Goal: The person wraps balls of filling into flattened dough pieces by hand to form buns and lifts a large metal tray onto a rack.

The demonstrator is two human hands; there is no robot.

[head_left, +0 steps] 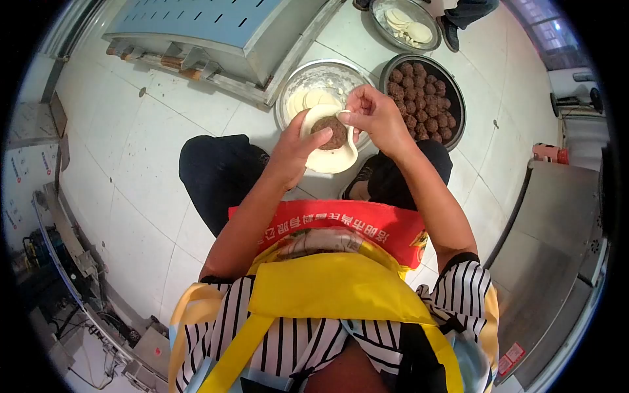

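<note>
A round, pale dough wrapper (332, 161) lies across my left hand (293, 148), whose thumb presses on the brown ball of filling (329, 133) in its middle. With thumb and fingers pinched, my right hand (380, 119) grips the wrapper's upper right edge, which is lifted there. Just beyond my hands, a metal bowl (288, 82) on the floor holds more flat dough rounds (313, 99) dusted with flour. To its right, a dark round pan (391, 65) holds many brown filling balls (419, 98) in rows.
Farther back stands another metal bowl (419, 47) with dough rounds, beside another person's shoe (449, 33). A metal cabinet with a blue slotted top (196, 23) is at upper left. Steel equipment (550, 223) stands on the right, machinery (85, 275) on the left.
</note>
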